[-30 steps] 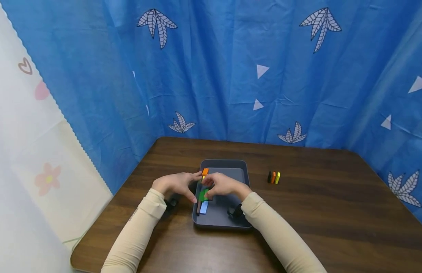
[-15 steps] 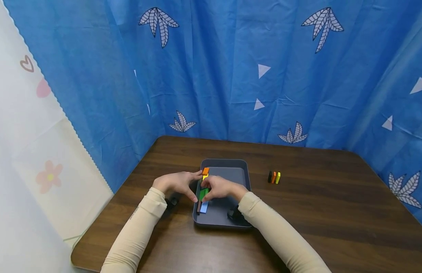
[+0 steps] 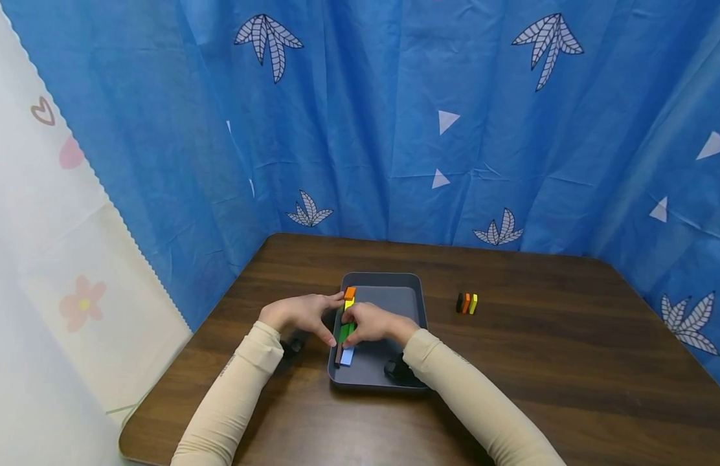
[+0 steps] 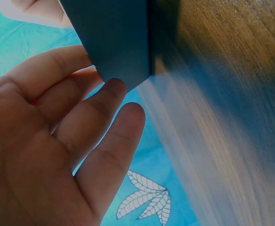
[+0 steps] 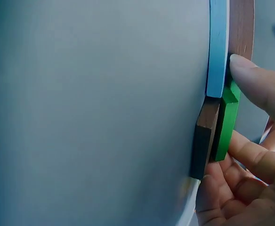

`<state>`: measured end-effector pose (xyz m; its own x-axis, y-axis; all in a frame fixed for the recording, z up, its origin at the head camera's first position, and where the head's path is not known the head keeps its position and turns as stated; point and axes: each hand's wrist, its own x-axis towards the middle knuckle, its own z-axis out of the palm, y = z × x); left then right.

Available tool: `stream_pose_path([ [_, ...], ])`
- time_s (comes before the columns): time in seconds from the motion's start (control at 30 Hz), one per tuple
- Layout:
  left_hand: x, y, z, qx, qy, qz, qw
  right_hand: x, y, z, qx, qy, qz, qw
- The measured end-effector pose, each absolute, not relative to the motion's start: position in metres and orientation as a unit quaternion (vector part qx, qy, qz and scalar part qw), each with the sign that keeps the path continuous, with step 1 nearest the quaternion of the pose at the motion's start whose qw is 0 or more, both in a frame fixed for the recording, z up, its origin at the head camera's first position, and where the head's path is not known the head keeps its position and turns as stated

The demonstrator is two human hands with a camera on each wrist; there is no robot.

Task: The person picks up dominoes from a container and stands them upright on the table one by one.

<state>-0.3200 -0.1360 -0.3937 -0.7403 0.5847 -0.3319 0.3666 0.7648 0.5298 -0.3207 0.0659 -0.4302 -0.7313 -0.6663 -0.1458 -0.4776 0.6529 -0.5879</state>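
My right hand (image 3: 373, 323) reaches into the grey tray (image 3: 419, 301) and pinches a green wooden block (image 5: 228, 125), thumb near one end and fingers at the other. In the right wrist view, a light blue block (image 5: 216, 52) and a brown block (image 5: 206, 127) lie against the green one. Another brown block (image 5: 242, 30) runs along the tray's side. Farther up the row are a yellow block (image 3: 349, 303) and an orange block (image 3: 349, 293). My left hand (image 3: 304, 315) rests at the tray's left wall with thumb and fingers spread, fingertips at the wall's outside (image 4: 114, 42).
To the right of the tray, a black block (image 3: 460, 302), an orange block (image 3: 466, 303) and a yellow block (image 3: 473, 304) stand in a short row on the brown wooden table (image 3: 540, 336). A blue curtain (image 3: 360, 116) hangs behind the table.
The green block, earlier tilted in my right hand, now lies in line with the row along the tray's left side. My right hand has shifted slightly left and down; the left hand stays put.
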Motion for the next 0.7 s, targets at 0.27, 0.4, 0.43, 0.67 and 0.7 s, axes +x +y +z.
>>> stream_pose_path([
  [0.27,-0.3192,-0.1356,-0.3929,0.259,0.906,0.222,0.250,-0.3213,0.0658,-0.4302,-0.318,0.891,-0.268,0.181],
  [0.4,-0.3194,-0.1354,-0.3929,0.262,0.905,0.223,0.250,-0.3217,0.0661,-0.4303,-0.318,0.890,-0.270,0.183],
  [0.43,-0.3196,-0.1353,-0.3929,0.264,0.905,0.223,0.249,-0.3217,0.0662,-0.4304,-0.317,0.890,-0.271,0.183],
  [0.67,-0.3206,-0.1342,-0.3927,0.267,0.905,0.220,0.247,-0.3215,0.0670,-0.4296,-0.311,0.890,-0.274,0.190],
  [0.7,-0.3205,-0.1343,-0.3930,0.266,0.906,0.220,0.246,-0.3213,0.0672,-0.4293,-0.311,0.890,-0.273,0.191],
])
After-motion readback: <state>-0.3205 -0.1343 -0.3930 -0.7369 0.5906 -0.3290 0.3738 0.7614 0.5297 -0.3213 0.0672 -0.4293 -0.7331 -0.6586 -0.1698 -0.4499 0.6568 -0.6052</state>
